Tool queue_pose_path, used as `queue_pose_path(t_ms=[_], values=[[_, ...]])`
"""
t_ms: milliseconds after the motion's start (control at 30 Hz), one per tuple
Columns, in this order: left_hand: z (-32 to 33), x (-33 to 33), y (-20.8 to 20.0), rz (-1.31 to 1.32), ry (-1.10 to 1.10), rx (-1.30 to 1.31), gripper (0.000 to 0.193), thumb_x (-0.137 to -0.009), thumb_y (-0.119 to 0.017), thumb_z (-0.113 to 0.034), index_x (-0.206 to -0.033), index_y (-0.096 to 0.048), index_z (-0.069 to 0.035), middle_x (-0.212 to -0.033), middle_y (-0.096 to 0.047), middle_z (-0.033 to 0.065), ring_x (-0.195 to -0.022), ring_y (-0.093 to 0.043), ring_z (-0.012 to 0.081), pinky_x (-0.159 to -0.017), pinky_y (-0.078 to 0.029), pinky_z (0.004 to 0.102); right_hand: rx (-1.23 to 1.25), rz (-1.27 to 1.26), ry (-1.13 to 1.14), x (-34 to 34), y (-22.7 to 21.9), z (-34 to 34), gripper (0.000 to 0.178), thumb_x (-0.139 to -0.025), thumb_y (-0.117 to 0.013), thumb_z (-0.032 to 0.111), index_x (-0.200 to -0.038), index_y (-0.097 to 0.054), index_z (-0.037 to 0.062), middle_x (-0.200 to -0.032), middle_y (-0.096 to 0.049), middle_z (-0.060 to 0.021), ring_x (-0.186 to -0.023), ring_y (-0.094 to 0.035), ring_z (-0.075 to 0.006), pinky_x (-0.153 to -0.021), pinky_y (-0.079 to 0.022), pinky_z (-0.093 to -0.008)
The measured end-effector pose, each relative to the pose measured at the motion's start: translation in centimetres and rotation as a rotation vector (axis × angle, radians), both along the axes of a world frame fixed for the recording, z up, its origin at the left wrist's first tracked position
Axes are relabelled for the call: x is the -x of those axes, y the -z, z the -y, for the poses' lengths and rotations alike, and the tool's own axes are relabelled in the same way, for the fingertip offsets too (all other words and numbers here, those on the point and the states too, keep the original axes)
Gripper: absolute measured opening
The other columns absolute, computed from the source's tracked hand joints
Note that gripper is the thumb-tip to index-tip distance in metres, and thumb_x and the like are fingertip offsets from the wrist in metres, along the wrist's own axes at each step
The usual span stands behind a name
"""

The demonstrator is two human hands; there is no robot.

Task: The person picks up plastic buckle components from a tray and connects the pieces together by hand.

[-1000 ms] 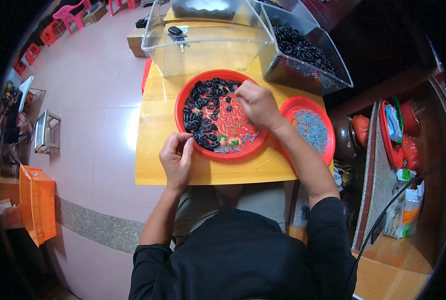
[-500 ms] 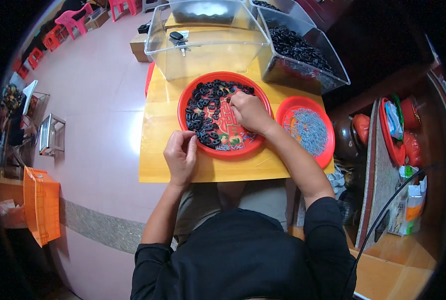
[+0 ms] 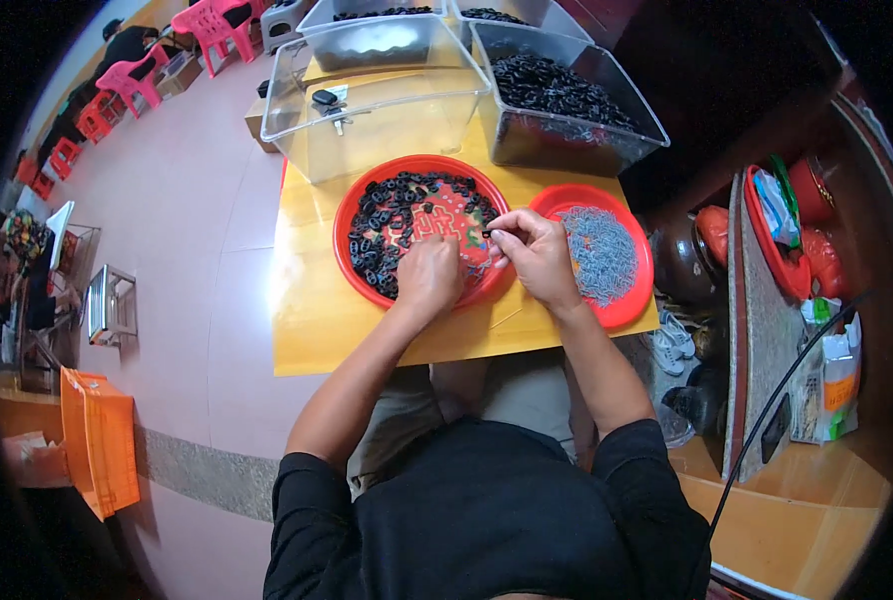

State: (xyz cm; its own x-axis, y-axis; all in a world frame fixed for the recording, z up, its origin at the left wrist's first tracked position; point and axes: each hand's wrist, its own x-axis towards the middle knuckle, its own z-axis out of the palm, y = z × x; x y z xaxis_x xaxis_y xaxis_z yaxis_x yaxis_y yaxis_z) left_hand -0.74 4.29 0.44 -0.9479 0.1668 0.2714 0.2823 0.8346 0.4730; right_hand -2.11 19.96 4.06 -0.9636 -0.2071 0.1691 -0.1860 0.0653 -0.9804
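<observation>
A round red tray (image 3: 341,240) holds many small black oval plastic parts (image 3: 372,245), mostly along its left and far sides, and a few silver screws near its front. My left hand (image 3: 432,275) is closed over the front of this tray, its fingers curled down; whatever they grip is hidden. At the tray's right rim, my right hand (image 3: 542,255) pinches a small black plastic part (image 3: 488,234) between thumb and fingertips. Beside that hand stands a smaller red tray (image 3: 644,272) with a heap of silver screws (image 3: 602,250).
Clear plastic bins (image 3: 657,135) stand at the yellow table's (image 3: 317,335) far side, one heaped with black parts (image 3: 557,90). Keys (image 3: 327,99) show through the nearest left bin. An orange crate (image 3: 102,440) and a metal stool (image 3: 112,305) are on the left floor.
My left hand has moved from the tray's left rim rightward over its front. The right hand has drawn back from the tray's middle to its right rim, bringing a black part.
</observation>
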Motion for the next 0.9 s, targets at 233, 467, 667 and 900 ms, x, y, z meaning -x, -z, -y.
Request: queue_pose_path(t_ms=[233, 467, 667, 900], values=[[0.1, 0.5, -0.5, 0.01, 0.041, 0.051, 0.015, -0.07, -0.057, -0.01, -0.075, -0.058, 0.004, -0.074, -0.06, 0.0236, -0.071, -0.06, 0.0385, -0.063, -0.049, 0.0453, -0.018, -0.014, 0.048, -0.8, 0.0, -1.4, 0.006, -0.082, -0.054, 0.0, -0.086, -0.059, -0.0012, -0.072, -0.06, -0.004, -0.06, -0.058, -0.0077, -0.05, -0.05, -0.0204], [1.7, -0.6, -1.4, 0.278, 0.025, -0.89, 0.004, -0.079, -0.061, 0.0, -0.082, -0.058, 0.001, -0.065, -0.059, 0.0034, -0.058, -0.055, 0.0066, -0.052, -0.044, 0.0206, 0.305, 0.221, -0.05, -0.7, 0.7, 0.2, 0.005, -0.083, -0.057, 0.0, -0.086, -0.056, -0.0025, -0.072, -0.06, -0.0069, -0.056, -0.059, -0.0109, -0.048, -0.051, -0.0227], [2.5, -2.3, -1.3, 0.419, 0.105, -1.401, 0.008, -0.079, -0.064, -0.004, -0.086, -0.062, -0.001, -0.072, -0.061, 0.0015, -0.06, -0.053, 0.0051, -0.053, -0.043, 0.0184, 0.342, 0.307, -0.108, -1.6, 0.7, 1.7, 0.004, -0.082, -0.058, 0.002, -0.083, -0.056, -0.0014, -0.07, -0.059, -0.0062, -0.054, -0.057, -0.0102, -0.045, -0.049, -0.0219], [2.9, -3.6, -1.1, 0.464, 0.17, -1.491, 0.006, -0.086, -0.057, -0.009, -0.088, -0.058, -0.003, -0.077, -0.059, 0.0009, -0.066, -0.053, 0.0066, -0.059, -0.043, 0.0194, 0.278, 0.237, -0.088, -2.7, 0.1, 3.3, 0.004, -0.081, -0.059, 0.002, -0.081, -0.057, -0.0006, -0.067, -0.057, -0.0032, -0.051, -0.053, -0.0071, -0.046, -0.045, -0.0194]])
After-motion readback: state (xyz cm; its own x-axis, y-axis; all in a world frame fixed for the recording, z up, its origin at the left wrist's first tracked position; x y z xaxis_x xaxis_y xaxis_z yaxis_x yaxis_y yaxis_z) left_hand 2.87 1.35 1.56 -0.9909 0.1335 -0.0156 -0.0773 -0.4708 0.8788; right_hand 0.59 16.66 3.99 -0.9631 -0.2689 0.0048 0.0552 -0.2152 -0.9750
